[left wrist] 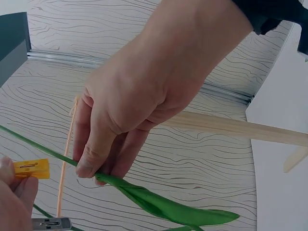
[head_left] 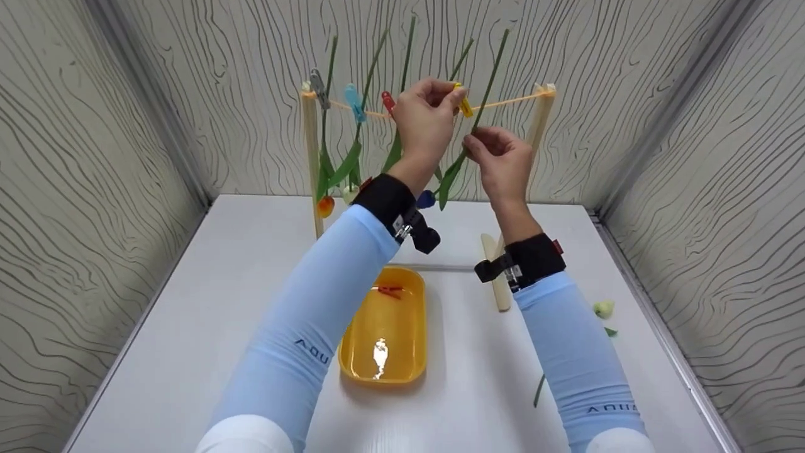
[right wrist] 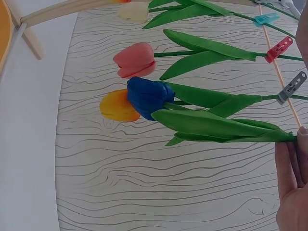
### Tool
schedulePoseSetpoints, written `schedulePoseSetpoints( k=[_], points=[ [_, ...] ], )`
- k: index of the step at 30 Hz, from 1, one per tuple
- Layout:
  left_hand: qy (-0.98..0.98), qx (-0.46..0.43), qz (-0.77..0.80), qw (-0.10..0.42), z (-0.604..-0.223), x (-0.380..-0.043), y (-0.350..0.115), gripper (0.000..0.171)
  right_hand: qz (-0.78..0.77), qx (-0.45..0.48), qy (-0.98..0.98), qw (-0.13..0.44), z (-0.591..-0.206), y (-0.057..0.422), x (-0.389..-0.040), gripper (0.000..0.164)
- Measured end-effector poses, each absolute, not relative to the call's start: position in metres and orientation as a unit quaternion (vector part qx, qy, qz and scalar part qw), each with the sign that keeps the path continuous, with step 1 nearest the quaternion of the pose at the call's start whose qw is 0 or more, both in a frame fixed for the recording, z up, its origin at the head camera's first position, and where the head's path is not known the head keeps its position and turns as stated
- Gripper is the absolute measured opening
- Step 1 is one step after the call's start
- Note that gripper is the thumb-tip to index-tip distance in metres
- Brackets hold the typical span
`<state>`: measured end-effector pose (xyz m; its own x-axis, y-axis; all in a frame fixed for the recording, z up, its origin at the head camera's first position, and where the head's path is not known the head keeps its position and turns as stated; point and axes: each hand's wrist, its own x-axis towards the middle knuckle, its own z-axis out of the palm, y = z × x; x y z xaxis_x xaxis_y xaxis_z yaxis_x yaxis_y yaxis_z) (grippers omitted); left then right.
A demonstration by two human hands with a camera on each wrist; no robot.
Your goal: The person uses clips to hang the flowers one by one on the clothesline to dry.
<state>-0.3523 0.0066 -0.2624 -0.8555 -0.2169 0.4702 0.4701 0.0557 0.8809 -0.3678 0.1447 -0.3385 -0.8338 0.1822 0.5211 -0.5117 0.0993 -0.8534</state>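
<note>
A yellow clothespin is pinched in my left hand, close to the orange string. My right hand pinches the green stem of an upside-down blue tulip just above its leaves. That stem crosses the string beside the clothespin. Other tulips hang head down, clipped by a grey clothespin, a light blue one and a red one. In the right wrist view another grey clothespin holds a stem with an orange-yellow tulip behind the blue one.
Wooden posts support the string at both ends. A yellow tray with a red clothespin inside stands on the white table. Right of it lies a wooden foot piece. A pale tulip lies partly under the right arm.
</note>
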Motion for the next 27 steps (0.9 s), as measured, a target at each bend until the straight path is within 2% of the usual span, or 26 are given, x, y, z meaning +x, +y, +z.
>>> schedulePoseSetpoints(
  k=[21,27],
  points=[
    [-0.701,-0.056,-0.666,0.248,-0.266,-0.361,0.018,0.016,0.668,0.102,-0.693,0.251,-0.334,0.130,-0.385,0.024],
    [-0.729,-0.044,-0.642,0.233,-0.265,-0.359,0.017,0.023,0.672,0.104,-0.691,0.246,-0.332,0.129,-0.385,0.025]
  ],
)
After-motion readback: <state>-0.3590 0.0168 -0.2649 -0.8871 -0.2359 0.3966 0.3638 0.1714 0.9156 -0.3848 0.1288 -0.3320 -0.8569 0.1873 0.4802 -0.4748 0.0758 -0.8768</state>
